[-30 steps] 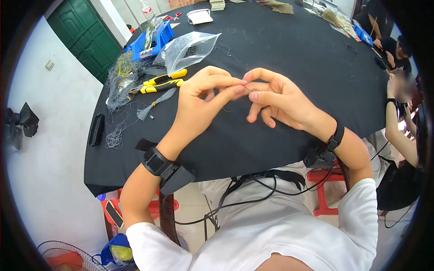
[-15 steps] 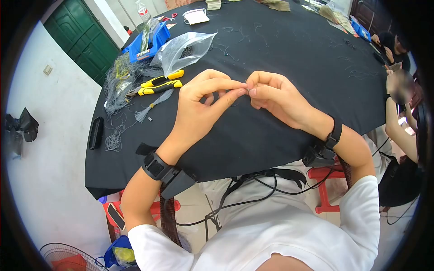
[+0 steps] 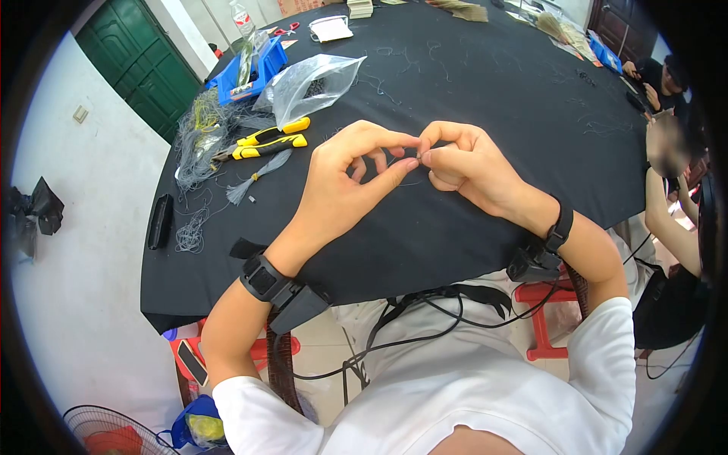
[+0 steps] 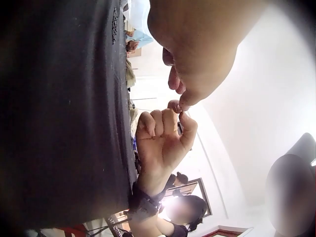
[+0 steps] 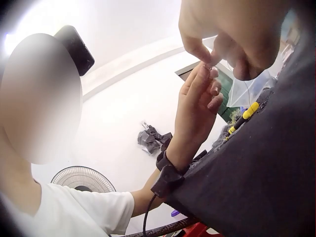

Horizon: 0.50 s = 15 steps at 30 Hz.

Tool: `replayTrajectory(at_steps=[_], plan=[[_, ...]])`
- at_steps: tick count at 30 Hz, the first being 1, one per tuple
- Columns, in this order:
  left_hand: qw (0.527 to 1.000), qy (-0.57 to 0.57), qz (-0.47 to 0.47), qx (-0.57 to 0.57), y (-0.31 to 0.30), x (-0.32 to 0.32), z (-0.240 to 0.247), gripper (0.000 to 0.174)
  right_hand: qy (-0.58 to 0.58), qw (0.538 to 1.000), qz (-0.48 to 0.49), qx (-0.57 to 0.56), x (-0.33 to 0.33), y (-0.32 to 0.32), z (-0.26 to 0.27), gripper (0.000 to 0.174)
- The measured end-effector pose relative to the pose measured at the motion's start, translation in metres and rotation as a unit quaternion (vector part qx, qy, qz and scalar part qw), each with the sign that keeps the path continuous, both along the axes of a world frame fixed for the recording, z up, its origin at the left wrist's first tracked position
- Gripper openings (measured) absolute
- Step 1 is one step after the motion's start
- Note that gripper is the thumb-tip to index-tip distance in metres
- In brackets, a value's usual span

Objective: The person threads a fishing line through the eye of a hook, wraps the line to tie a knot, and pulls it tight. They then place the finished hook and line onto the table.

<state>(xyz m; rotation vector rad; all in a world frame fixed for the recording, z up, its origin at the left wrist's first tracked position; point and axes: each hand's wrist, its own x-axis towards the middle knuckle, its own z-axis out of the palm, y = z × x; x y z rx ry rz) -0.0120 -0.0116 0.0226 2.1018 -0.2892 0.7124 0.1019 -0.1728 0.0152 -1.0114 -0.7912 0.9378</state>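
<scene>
Both hands meet above the black tablecloth [image 3: 485, 83] near its front edge. My left hand [image 3: 356, 171] pinches a thin grey thread [image 3: 415, 158] between thumb and forefinger tip. My right hand [image 3: 455, 163] pinches the same thread from the other side, its other fingers curled into the palm. The fingertips of the two hands touch. The thread is barely visible; a faint strand trails onto the cloth below. In the left wrist view the right hand [image 4: 163, 133] shows as a fist. The right wrist view shows the left hand [image 5: 197, 108] with its fingers raised.
Yellow-handled pliers [image 3: 269, 140] lie left of the hands beside a tangle of grey thread [image 3: 201, 140] and a small tied bundle [image 3: 254, 178]. A clear plastic bag [image 3: 315, 80] and blue tray [image 3: 254, 64] sit behind. Another person [image 3: 671, 174] sits at the right edge.
The right hand's fingers have curled from spread into a fist. Both hands stay joined at the fingertips and have shifted slightly away from me.
</scene>
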Motion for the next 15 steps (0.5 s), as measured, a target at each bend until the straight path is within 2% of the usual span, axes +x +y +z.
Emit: replayTrajectory(at_steps=[6,9,11,12,13,15], plan=[[0.999,-0.029,0.014,0.004,0.0,0.001,0.0,0.013,-0.031,0.999,-0.01,-0.016,0.002,0.003,-0.002,0.009],[0.999,-0.001,0.011,-0.039,0.002,0.001,-0.002,0.01,-0.073,0.996,-0.024,-0.033,0.001,0.004,0.002,0.01],[0.979,0.049,-0.029,-0.196,0.004,0.004,-0.008,0.011,-0.102,0.994,-0.002,-0.047,0.003,0.002,0.006,0.01],[0.958,0.072,-0.05,-0.272,0.004,0.005,-0.009,0.011,-0.162,0.985,-0.007,-0.067,0.002,0.002,0.01,0.01],[0.947,0.119,-0.039,-0.295,0.006,0.002,-0.006,0.013,-0.224,0.971,-0.012,-0.087,0.002,0.002,0.015,0.01],[0.937,0.128,-0.019,-0.323,0.009,0.005,-0.009,0.013,-0.362,0.927,-0.023,-0.097,0.01,-0.002,0.028,0.009]])
